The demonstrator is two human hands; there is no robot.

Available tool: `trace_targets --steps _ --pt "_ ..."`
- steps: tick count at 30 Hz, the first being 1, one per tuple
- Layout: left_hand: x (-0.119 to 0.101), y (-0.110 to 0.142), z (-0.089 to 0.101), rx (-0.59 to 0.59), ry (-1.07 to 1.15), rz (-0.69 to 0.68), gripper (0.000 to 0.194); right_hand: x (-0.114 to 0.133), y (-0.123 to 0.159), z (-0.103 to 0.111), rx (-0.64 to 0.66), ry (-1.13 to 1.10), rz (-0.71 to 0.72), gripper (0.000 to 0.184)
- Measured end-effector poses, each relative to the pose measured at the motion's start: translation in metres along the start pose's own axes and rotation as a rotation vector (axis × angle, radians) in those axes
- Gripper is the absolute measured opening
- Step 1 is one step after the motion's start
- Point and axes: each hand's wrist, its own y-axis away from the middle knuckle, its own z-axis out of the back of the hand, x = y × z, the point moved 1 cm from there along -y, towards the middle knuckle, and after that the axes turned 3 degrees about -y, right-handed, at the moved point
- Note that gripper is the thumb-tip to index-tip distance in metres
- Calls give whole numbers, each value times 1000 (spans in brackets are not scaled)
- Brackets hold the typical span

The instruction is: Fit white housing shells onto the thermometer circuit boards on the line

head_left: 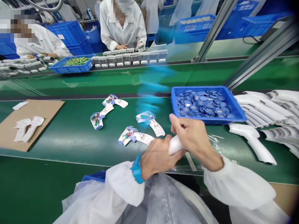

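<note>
In front of my body my left hand (158, 157), with a blue strap on its wrist, is closed round a white plastic housing (175, 145). My right hand (195, 138) grips the same housing from the right, thumb raised; much of the part is hidden by my fingers. Just beyond my hands lie two white pistol-shaped half-shells with blue ends, wires and small boards inside: a nearer half-shell (141, 137) and a farther half-shell (157, 127). Two similar pieces, a left half-shell (95, 120) and a back half-shell (120, 102), rest farther left.
A blue tray (209, 119) of blue parts stands beyond my right hand. White shells (259, 109) are stacked at right, with a single shell (253, 141) nearer. Cardboard (46, 124) lies left. A blurred blue coil (151, 90) hangs ahead. Co-workers sit across the green belt.
</note>
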Motion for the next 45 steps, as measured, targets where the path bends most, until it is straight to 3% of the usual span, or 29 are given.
trace_targets --steps 2,5,9,12,15,18,21,24,29,31,34,37,39,45 --pt "3 6 18 19 4 -35 40 -21 -33 13 71 48 50 48" --pt "4 12 31 -19 -100 -120 28 -58 -82 19 200 264 268 30" --pt "-9 3 15 19 -524 -295 27 -90 -117 2 390 304 404 21" --pt "-15 -8 5 46 -578 -309 15 -99 -123 -6 437 305 468 28" --pt "-9 -12 11 -16 -249 -80 26 -108 -126 -5 462 277 507 30" --pt "3 -10 25 -52 250 180 38 -112 -129 -1 474 238 525 30" --pt "11 -7 33 -3 702 297 38 -107 -129 2 454 185 523 35" --pt "15 -5 31 25 841 304 51 -101 -126 9 334 134 449 35" --pt "11 -6 23 57 784 198 46 -95 -105 38 110 -9 157 39" --pt "3 -8 24 78 723 159 45 -84 -86 52 106 -209 -22 39" --pt "-12 -10 30 -44 487 41 39 -57 -49 67 209 -473 -229 38" --pt "-23 -13 32 -173 338 -21 35 -29 -13 71 323 -509 -190 35" --pt "-25 -15 30 -215 334 -66 35 -19 4 69 318 -520 -159 34" --pt "-21 -18 22 -203 373 -124 34 -18 17 63 278 -517 -160 33"
